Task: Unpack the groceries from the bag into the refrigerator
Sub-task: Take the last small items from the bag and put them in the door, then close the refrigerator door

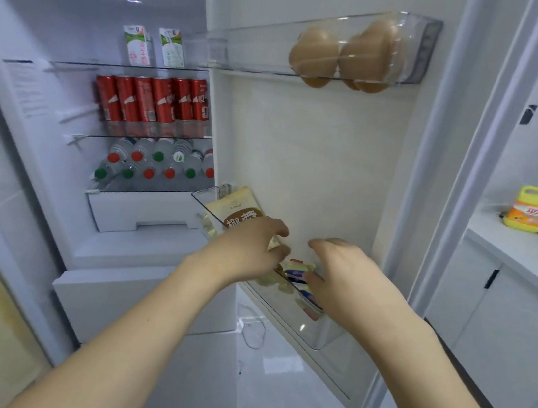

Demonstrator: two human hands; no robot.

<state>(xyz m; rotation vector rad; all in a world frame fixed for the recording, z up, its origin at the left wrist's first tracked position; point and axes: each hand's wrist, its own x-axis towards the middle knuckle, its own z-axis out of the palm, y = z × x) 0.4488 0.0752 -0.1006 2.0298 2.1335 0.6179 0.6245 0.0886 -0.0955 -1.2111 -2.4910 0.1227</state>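
Head view: my left hand (249, 247) and right hand (342, 273), fingers curled, pinch small crinkly foil-wrapped snack packets (298, 270) in the clear plastic lower door bin (315, 334); they look light and slippery, best gripped by their edges.

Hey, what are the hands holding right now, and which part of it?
The left hand and right hand reach into the lower door bin among small snack packets. The fingers are hidden, so any grip cannot be told.
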